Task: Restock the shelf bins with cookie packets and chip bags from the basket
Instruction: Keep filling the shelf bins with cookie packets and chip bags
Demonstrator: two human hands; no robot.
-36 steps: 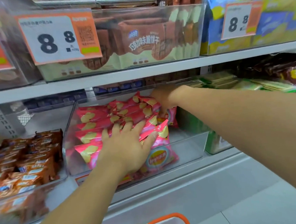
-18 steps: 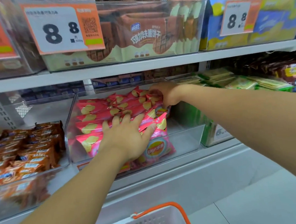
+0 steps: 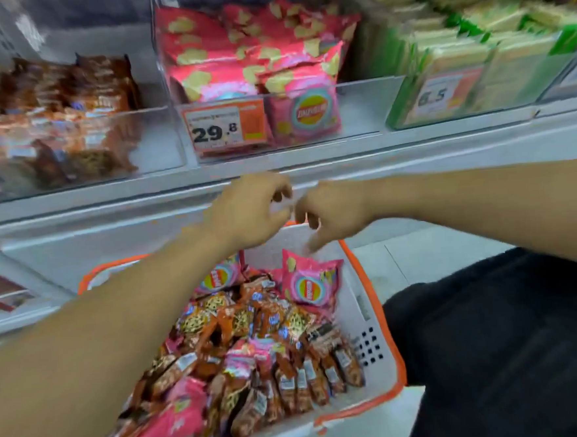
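Both hands hover above the far end of a white, orange-rimmed basket (image 3: 367, 318); the left hand (image 3: 246, 214) and right hand (image 3: 331, 210) are nearly touching, fingers loosely curled and holding nothing; the basket holds brown cookie packets (image 3: 256, 364) and pink chip bags (image 3: 307, 282), one standing upright at its far end just below the right hand; on the shelf above, the middle clear bin (image 3: 368, 107) holds more pink chip bags behind a 29.8 price tag (image 3: 226, 127); brown packets fill the left bin (image 3: 71, 155), green packs (image 3: 474, 58) the right.
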